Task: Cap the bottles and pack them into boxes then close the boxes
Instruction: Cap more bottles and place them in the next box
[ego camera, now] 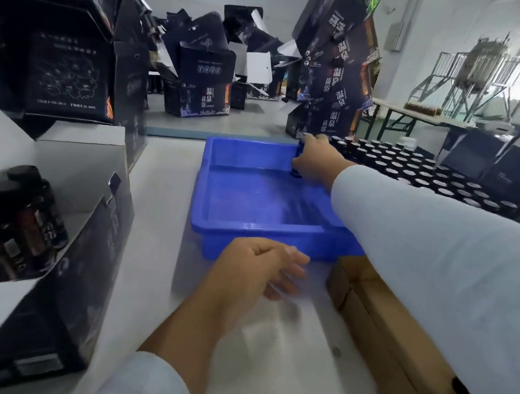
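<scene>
Nearest, lying on the right edge of the pale smooth table [164, 179]: a brown cardboard carton [387, 326], matte and flat-sided. Hovering just left of it, blurred: left hand [258, 268], fingers loosely curled, holding nothing. Standing at near left: an open dark printed box [69, 243], carrying capped dark bottles [27, 215] upright inside. Sitting mid-table: a glossy blue plastic tray [251, 179], rectangular and shallow. Gripping its far right rim, or possibly a small dark item there: right hand [318, 158], fingers curled. Standing in tight rows just right of the tray: round black-topped bottles [421, 168]. Crowding the far table: tall dark printed boxes [203, 86], flaps open. Showing far right: a metal frame [475, 65] by pale walls.
</scene>
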